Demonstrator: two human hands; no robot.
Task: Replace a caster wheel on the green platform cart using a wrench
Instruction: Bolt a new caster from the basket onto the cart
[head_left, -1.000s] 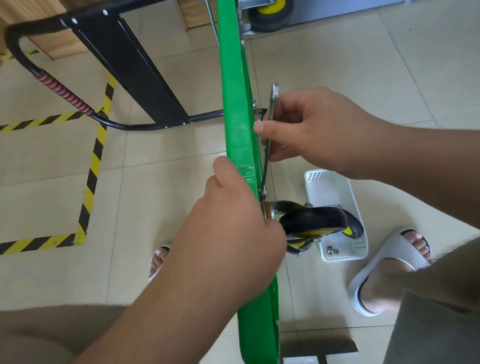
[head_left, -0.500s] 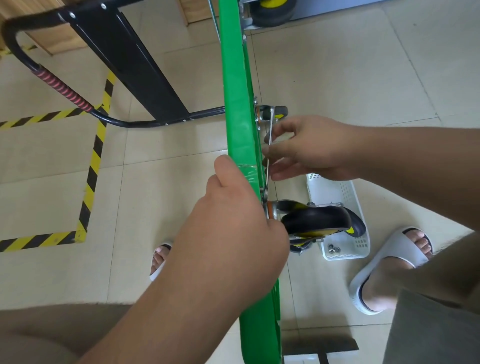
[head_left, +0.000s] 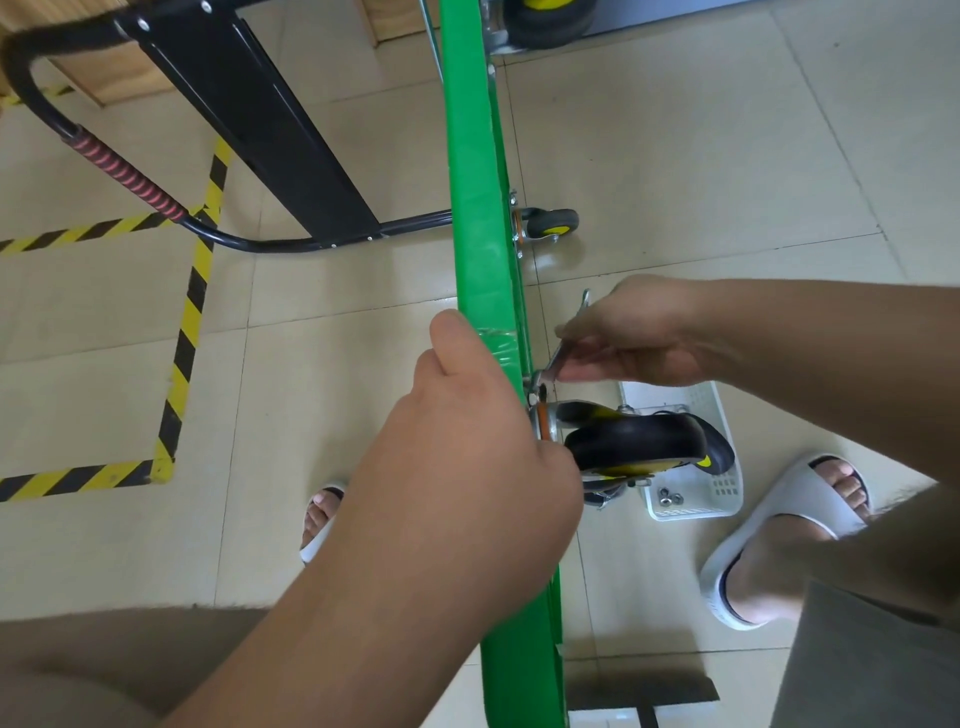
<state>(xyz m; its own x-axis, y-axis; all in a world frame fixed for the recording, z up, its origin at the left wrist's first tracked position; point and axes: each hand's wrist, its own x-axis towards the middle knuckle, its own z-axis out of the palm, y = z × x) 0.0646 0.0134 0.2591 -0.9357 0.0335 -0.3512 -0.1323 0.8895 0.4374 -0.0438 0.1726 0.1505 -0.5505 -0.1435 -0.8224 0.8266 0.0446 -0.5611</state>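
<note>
The green platform cart stands on its edge, its deck running up the middle of the view. My left hand grips the deck's edge beside a black caster wheel with a yellow hub. My right hand holds a silver wrench, whose lower jaw sits at the caster's mounting plate just above the wheel. A smaller grey caster is fixed farther up the deck.
A white plastic basket with a few loose nuts lies on the tile floor under the wheel. The cart's folded black handle reaches left. My feet in white slippers flank the cart. Yellow-black tape marks the floor.
My right hand has swung the wrench downward and outward, from upright along the deck to a tilted position near the caster plate. My left hand has stayed on the deck's edge.
</note>
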